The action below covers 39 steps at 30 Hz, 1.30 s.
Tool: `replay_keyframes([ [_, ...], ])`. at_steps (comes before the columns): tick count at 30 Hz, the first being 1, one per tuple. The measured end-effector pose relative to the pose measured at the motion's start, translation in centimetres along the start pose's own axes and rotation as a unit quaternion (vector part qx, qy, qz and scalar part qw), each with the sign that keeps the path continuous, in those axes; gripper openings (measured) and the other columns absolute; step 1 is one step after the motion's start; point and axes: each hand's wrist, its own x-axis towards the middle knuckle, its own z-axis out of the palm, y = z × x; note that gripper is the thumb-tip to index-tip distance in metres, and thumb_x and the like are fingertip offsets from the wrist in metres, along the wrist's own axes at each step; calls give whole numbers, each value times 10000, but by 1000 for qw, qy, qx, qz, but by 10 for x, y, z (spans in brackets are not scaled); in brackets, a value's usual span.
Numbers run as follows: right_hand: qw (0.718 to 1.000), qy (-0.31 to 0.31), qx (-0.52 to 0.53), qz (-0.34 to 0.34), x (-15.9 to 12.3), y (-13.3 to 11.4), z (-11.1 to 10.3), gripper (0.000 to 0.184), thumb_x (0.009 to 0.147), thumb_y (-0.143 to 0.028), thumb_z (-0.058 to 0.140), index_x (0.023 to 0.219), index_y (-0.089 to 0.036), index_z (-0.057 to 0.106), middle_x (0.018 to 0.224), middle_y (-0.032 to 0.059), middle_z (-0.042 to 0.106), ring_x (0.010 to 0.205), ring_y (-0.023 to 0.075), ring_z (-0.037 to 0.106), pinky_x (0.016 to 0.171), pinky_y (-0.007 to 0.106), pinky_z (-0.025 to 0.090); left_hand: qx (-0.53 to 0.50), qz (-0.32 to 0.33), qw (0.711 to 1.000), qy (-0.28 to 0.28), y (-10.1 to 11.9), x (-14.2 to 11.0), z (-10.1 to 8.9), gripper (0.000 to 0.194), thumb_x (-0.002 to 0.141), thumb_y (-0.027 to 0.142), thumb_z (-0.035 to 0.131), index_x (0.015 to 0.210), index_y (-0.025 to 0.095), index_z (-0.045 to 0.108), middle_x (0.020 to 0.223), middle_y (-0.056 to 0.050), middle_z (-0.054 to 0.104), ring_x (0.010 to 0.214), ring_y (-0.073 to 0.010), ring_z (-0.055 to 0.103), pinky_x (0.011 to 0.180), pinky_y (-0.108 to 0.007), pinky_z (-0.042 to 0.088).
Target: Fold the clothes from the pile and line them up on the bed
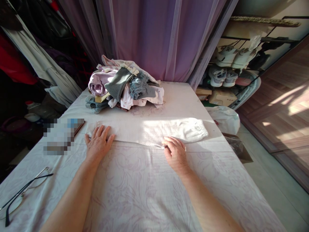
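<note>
White garment (149,132): ribbed knit, looks like cotton, matt, bit rough. Bedsheet (145,196) under it: smooth matt cloth, faint print. Clothes pile (123,87): mostly soft matt knits. Curtain (145,38): sheer synthetic-looking stuff, slight sheen. Glasses (26,193): thin metal frame, dark temples. Carrier bag (223,120): thin crinkly plastic, kinda glossy. Boxes (222,98): plain matt cardboard. Floor (287,109): wood-look, pretty shiny where sun hits.
</note>
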Motion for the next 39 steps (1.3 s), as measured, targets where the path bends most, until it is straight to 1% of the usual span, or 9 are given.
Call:
replay_keyframes([
  [5, 1000, -5, 1, 5, 0, 0, 0, 278, 793, -83, 508, 918, -250, 693, 1100, 24, 731, 1120, 198, 614, 1058, 361, 381, -3, 0, 1000, 5, 1, 0, -1, 524, 999, 444, 317, 1470, 258, 452, 1576, -133, 374, 1474, -327, 274, 1153, -690, 134],
  [13, 1000, -6, 2, 3, 0, -1, -1, 278, 796, -82, 510, 925, -247, 693, 1102, 28, 733, 1124, 198, 616, 1055, 364, 386, -2, -1, 1000, -1, 2, 0, -3, 533, 998, 443, 317, 1471, 238, 453, 1576, -140, 372, 1475, -333, 271, 1150, -697, 144],
  [17, 1000, -22, 17, -4, 1, 4, -6, 225, 811, -151, 565, 962, -247, 700, 1134, 37, 722, 1145, 213, 614, 1059, 384, 397, -3, 0, 1000, 5, 2, -1, -2, 527, 996, 443, 316, 1469, 254, 454, 1573, -132, 379, 1470, -326, 283, 1154, -687, 139],
  [20, 999, -21, 48, -15, 4, 7, -10, 178, 842, -210, 588, 973, -248, 702, 1106, 41, 735, 1112, 215, 639, 1029, 392, 438, -3, -2, 1000, 4, 2, 0, -2, 529, 996, 450, 308, 1465, 257, 456, 1576, -126, 376, 1474, -318, 277, 1159, -679, 132],
  [23, 998, -10, 66, -15, 5, 8, -12, 156, 883, -228, 563, 951, -247, 702, 1065, 43, 749, 1071, 212, 661, 1003, 398, 468, -3, -1, 1000, 1, 1, 0, -1, 538, 997, 451, 299, 1467, 239, 453, 1580, -131, 368, 1479, -312, 267, 1158, -682, 130],
  [26, 998, -12, 57, -9, 6, 7, -12, 168, 915, -249, 536, 939, -248, 702, 1070, 46, 747, 1074, 220, 660, 1005, 421, 471, -3, -1, 1000, -1, 0, 0, 0, 547, 998, 452, 293, 1470, 225, 448, 1583, -134, 362, 1481, -314, 261, 1156, -686, 131],
  [29, 998, -15, 53, -14, 6, 6, -12, 165, 920, -251, 540, 929, -257, 705, 1070, 40, 747, 1072, 219, 663, 1006, 423, 478, -2, 0, 1000, 1, 0, 0, 1, 548, 999, 457, 287, 1470, 228, 447, 1583, -133, 363, 1482, -311, 258, 1156, -686, 127],
  [33, 998, -2, 61, -25, 6, 7, -12, 172, 931, -247, 546, 884, -258, 711, 1042, 29, 755, 1049, 220, 672, 990, 424, 494, 2, 0, 1000, -4, 0, 0, 1, 555, 997, 460, 289, 1471, 219, 447, 1582, -138, 362, 1484, -315, 251, 1158, -683, 125],
  [39, 997, 1, 80, -5, 6, 7, -11, 215, 935, -231, 536, 842, -248, 729, 1013, 36, 759, 1038, 208, 673, 992, 425, 492, 3, -1, 1000, -3, 0, -1, 0, 540, 998, 449, 307, 1470, 227, 446, 1583, -129, 363, 1485, -305, 253, 1166, -670, 127],
])
